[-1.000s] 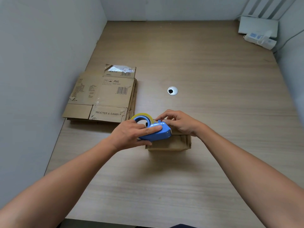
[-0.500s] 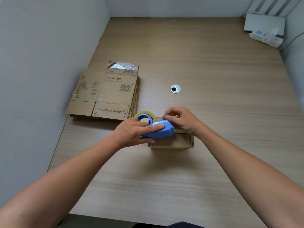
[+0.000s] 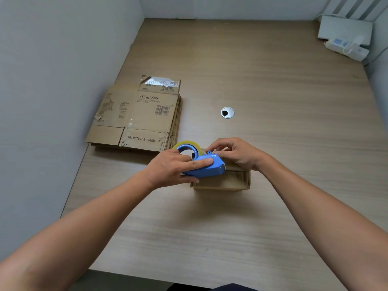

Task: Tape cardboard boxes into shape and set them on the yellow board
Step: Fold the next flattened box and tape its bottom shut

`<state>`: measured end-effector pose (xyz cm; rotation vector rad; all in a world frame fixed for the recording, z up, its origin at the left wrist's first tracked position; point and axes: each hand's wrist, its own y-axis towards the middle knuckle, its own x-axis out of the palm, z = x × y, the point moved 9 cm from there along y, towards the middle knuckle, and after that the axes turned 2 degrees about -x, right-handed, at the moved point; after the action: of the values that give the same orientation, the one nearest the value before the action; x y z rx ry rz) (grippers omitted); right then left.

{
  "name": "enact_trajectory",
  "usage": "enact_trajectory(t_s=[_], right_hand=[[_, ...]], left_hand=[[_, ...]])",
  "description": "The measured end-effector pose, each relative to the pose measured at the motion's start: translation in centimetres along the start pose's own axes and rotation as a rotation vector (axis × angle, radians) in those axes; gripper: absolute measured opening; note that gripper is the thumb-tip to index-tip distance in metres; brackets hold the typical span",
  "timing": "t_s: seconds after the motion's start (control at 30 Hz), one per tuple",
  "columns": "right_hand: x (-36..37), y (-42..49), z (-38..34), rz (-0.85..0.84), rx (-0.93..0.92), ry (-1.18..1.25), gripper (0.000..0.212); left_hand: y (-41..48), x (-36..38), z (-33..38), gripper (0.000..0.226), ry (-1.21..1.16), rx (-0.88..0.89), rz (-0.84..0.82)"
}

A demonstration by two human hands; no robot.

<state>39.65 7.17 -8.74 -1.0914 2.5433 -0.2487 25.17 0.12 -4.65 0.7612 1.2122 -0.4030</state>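
Note:
A small brown cardboard box [image 3: 222,181] sits on the wooden table near the middle. My left hand [image 3: 174,168] grips a blue tape dispenser [image 3: 206,168] with a yellowish roll of tape, held over the box's left top edge. My right hand [image 3: 237,153] is on the box's top beside the dispenser, its fingertips pinching at the tape end near the dispenser's front. The tape end itself is too small to make out. No yellow board is in view.
A stack of flattened cardboard boxes [image 3: 136,114] lies at the left by the grey wall. A round metal cable hole [image 3: 227,112] is set in the table [image 3: 273,217] beyond the box. A white device and power strip [image 3: 346,42] sit at the far right corner.
Both hands and the dispenser stay on the box; my right fingertips have shifted slightly at the dispenser's front. The camera view has tilted a little.

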Motion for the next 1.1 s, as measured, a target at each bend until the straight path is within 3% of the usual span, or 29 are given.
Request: enact_trajectory(t_s=[0.1,0.57,0.8,1.1], right_hand=[[0.6,0.0,-0.4,-0.066,-0.003,-0.018,0.028],[1.3,0.2,-0.6,-0.16,-0.006,-0.004,0.024],[0.9,0.1,-0.4,-0.028,-0.015,0.049,0.013],[-0.2,-0.8,0.1,0.265,-0.026,0.152,0.01]], left_hand=[[-0.1,0.1,0.0,0.062,0.0,0.006,-0.007],[-0.5,0.2,0.4,0.06,0.025,0.049,0.007],[-0.5,0.0,0.1,0.059,0.0,0.017,0.051],[-0.6,-0.3,0.0,0.06,-0.015,-0.03,0.065]])
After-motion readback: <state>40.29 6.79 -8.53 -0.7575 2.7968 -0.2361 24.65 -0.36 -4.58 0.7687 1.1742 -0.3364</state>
